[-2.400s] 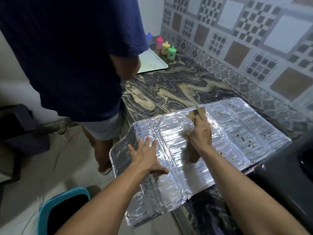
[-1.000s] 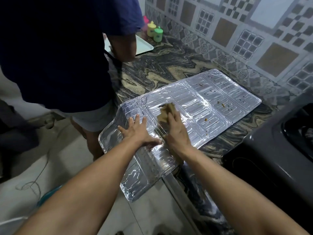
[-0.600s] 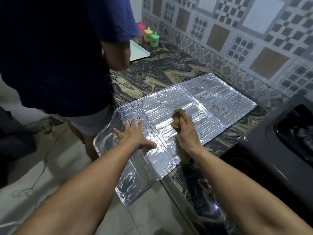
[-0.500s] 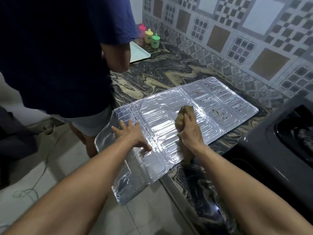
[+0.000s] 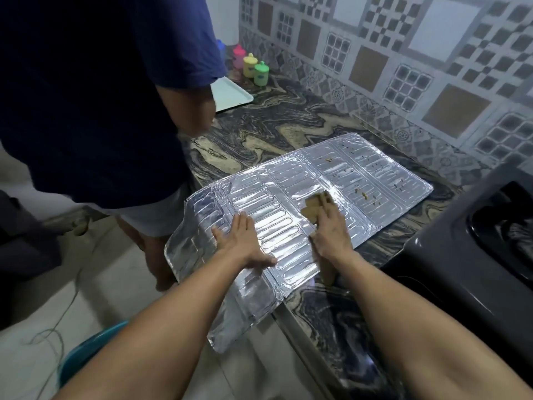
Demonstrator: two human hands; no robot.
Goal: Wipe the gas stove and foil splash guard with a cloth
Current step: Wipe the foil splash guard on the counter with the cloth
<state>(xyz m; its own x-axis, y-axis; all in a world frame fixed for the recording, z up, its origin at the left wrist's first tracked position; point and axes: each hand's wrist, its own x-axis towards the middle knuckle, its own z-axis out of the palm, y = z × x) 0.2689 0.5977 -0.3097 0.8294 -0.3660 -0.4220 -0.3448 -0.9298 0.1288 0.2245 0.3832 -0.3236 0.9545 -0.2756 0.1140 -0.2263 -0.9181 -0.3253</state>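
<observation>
While my left hand (image 5: 240,243) presses flat and open on the foil splash guard (image 5: 372,180), my right hand (image 5: 331,235) keeps its grip pressed on the brown cloth (image 5: 311,207) atop the worktop (image 5: 259,140).

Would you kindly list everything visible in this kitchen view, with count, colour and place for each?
foil splash guard: one, silver, flat on the counter, its left end hanging over the edge
crumbs: several, brownish, on the guard's right panels
cloth: one, tan, on the guard under the right hand
counter: one, dark swirled stone, along the tiled wall
gas stove: one, black, on the right
tray: one, pale, far end of the counter
small jars: at least three, pink, yellow and green, by the wall
bin: one, teal rim, on the floor at lower left
other person: one, dark blue shirt, standing at left
left hand: flat on the guard
right hand: pressing the cloth
</observation>
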